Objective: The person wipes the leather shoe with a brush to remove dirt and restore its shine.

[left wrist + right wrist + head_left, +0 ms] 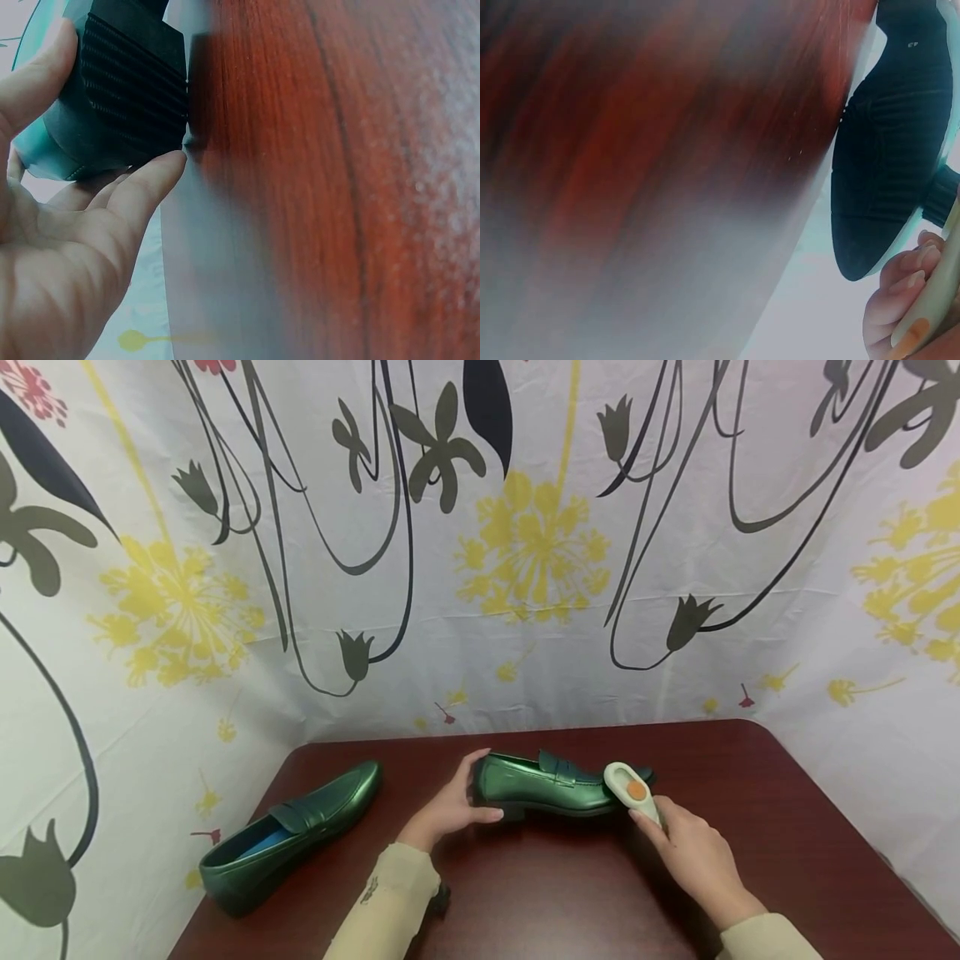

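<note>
A shiny green loafer (517,783) is near the table's back edge, its toe to the right. My left hand (452,806) grips it round the heel, with thumb and fingers on opposite sides. In the left wrist view the ridged dark heel (135,82) shows, slightly tilted off the table. My right hand (693,852) holds a brush (624,783) by its pale handle, which has an orange oval. The brush head is at the loafer's toe. In the right wrist view, dark bristles (939,196) meet the shoe's edge beside the black sole (892,127).
A second green loafer (300,827) with a blue insole rests at the table's left edge. The dark red wooden table (570,885) backs onto a white curtain (480,668) printed with flowers. A small dark object (441,900) shows beside the left sleeve.
</note>
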Demonstrator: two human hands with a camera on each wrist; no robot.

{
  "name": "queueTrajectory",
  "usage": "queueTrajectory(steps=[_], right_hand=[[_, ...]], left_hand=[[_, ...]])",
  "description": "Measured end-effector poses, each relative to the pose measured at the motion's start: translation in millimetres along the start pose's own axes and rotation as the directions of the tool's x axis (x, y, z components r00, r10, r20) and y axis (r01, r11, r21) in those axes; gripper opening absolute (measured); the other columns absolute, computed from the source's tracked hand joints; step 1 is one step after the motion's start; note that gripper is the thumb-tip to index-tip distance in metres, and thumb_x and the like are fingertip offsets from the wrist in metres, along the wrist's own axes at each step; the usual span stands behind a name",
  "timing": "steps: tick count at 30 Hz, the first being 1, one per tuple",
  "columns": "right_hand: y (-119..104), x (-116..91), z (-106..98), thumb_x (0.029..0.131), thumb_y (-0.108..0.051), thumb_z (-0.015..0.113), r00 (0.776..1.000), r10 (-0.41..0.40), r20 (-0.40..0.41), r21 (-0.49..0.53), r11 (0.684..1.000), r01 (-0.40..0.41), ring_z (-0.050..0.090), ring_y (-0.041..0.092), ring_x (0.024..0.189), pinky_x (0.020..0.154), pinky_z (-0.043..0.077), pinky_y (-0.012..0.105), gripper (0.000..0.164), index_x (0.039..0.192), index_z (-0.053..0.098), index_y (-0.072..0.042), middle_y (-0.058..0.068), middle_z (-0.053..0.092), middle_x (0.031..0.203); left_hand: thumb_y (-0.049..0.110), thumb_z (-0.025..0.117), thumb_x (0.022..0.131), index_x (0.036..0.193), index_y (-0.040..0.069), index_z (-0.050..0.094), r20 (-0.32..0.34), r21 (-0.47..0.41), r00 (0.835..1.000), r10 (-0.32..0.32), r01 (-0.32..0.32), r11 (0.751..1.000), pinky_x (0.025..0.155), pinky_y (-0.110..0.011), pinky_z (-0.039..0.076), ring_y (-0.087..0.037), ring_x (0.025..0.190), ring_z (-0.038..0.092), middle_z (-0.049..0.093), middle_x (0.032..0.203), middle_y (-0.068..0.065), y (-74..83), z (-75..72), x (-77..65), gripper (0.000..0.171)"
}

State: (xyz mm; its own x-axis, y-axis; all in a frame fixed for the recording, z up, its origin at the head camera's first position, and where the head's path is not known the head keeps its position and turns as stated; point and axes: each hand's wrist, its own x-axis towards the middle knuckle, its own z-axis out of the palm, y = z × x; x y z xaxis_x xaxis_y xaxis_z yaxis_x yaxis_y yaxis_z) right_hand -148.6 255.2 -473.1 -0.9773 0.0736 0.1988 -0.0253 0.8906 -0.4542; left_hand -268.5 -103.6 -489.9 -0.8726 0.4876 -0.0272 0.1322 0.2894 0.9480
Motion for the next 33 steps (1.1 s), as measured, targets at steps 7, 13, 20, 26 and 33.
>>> queueTrajectory(steps=[7, 13, 20, 26, 33], right_hand=[[7, 3, -2, 0.100, -0.061, 0.048, 1.000, 0.011, 0.008, -0.002, 1.000, -0.011, 0.060, 0.022, 0.075, 0.054, 0.041, 0.039, 0.059, 0.127, 0.059, -0.009, 0.007, 0.069, 0.095], [15, 4, -3, 0.101, -0.061, 0.047, 1.000, 0.015, 0.005, -0.002, 1.000, -0.015, 0.062, 0.026, 0.076, 0.053, 0.041, 0.041, 0.060, 0.127, 0.058, -0.008, 0.008, 0.069, 0.095], [23, 6, -5, 0.100, -0.064, 0.045, 0.999, 0.032, 0.002, -0.007, 0.999, -0.032, 0.056, 0.021, 0.071, 0.053, 0.037, 0.036, 0.062, 0.126, 0.058, -0.009, 0.003, 0.064, 0.084], [24, 7, -9, 0.100, -0.066, 0.043, 0.998, 0.051, 0.039, -0.008, 0.999, -0.051, 0.058, 0.022, 0.072, 0.052, 0.037, 0.037, 0.068, 0.130, 0.056, -0.006, 0.010, 0.069, 0.095], [28, 9, -14, 0.100, -0.067, 0.041, 0.996, 0.063, 0.055, -0.018, 0.998, -0.062, 0.060, 0.024, 0.073, 0.052, 0.038, 0.038, 0.071, 0.131, 0.055, -0.005, 0.013, 0.069, 0.098]], left_hand=[[0.017, 0.084, 0.083, 0.155, 0.039, 0.019, -0.003, 0.015, 1.000, 0.002, -0.002, 1.000, 0.107, -0.050, 0.048, -0.030, 0.129, 0.054, 0.044, 0.151, -0.014, 0.3, 0.6, -0.1, 0.100], [0.018, 0.084, 0.083, 0.156, 0.037, 0.019, 0.000, 0.013, 1.000, -0.006, 0.006, 1.000, 0.107, -0.051, 0.048, -0.031, 0.129, 0.053, 0.044, 0.151, -0.014, 1.7, 0.9, -1.4, 0.100], [0.018, 0.084, 0.083, 0.156, 0.037, 0.018, 0.008, 0.007, 1.000, -0.002, 0.002, 1.000, 0.105, -0.051, 0.048, -0.032, 0.128, 0.052, 0.043, 0.151, -0.014, 1.5, 0.9, -1.6, 0.101], [0.017, 0.085, 0.082, 0.154, 0.038, 0.018, 0.011, 0.026, 1.000, 0.009, -0.009, 1.000, 0.106, -0.052, 0.047, -0.031, 0.127, 0.051, 0.043, 0.149, -0.014, 0.1, -0.1, -1.5, 0.101], [0.022, 0.087, 0.080, 0.152, 0.041, 0.021, 0.014, 0.061, 1.000, 0.010, -0.011, 0.998, 0.103, -0.048, 0.048, -0.029, 0.125, 0.051, 0.045, 0.145, -0.010, -2.3, -0.3, 0.5, 0.099]])
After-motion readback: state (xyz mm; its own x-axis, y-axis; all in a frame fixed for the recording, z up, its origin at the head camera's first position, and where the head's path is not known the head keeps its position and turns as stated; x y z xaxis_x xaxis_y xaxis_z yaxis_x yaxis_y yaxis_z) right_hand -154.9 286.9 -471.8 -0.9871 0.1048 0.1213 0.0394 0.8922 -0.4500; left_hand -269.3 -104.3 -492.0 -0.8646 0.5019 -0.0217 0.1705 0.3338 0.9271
